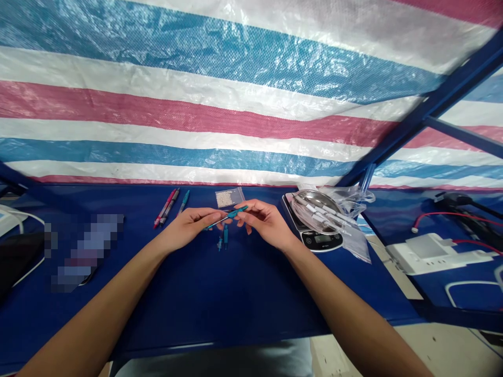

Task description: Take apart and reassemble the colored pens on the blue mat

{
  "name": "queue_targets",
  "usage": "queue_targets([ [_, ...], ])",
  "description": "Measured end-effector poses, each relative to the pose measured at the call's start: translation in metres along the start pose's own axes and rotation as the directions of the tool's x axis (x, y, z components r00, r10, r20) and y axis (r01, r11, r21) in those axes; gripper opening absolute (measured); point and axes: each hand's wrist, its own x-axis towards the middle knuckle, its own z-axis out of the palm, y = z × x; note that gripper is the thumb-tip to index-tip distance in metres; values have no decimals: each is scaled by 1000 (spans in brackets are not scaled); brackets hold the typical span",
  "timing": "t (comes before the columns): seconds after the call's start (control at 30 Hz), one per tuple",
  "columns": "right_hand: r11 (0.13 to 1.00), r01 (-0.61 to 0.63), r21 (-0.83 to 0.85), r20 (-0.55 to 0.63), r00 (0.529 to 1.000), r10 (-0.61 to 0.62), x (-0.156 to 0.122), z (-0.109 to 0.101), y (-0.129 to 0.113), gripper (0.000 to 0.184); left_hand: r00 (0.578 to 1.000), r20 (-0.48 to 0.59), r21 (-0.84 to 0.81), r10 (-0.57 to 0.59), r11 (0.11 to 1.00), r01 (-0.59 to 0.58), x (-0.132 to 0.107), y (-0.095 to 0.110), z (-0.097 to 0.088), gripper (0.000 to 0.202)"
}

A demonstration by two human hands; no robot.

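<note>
A slim teal pen (237, 212) is held slantwise between my two hands above the blue table (220, 298). My left hand (192, 226) is closed on its lower-left, thinner length, thumb on top. My right hand (261, 220) pinches the teal upper-right end between thumb and fingers. Just below the fingers lie a short teal pen piece (225, 234) and a smaller teal part (219, 243). Behind the hands, a small zip bag (225, 198) holds tiny pale pieces. Whether the pen is whole or partly taken apart is too small to tell.
A red pen (165, 207), a dark pen (170, 205) and another teal pen (184, 200) lie behind my left hand. To the right, a kitchen scale (323, 241) bears a metal bowl (310, 196) with white pens and plastic bags. A white power strip (436, 254) lies farther right.
</note>
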Motion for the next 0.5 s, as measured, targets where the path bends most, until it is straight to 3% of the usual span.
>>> queue_targets([
  [0.1, 1000, -6, 2, -16, 1000, 6, -1, 3, 2, 31, 998, 54, 42, 21, 999, -24, -1, 4, 4, 41],
  [0.33, 999, -30, -20, -19, 999, 30, -2, 6, 8, 35, 999, 30, -49, -21, 999, 23, -2, 2, 16, 44],
  [0.5, 995, -54, -86, -44, 998, 50, -3, 8, 11, 36, 998, -46, 12, -37, 999, 38, 0, 2, 15, 46],
])
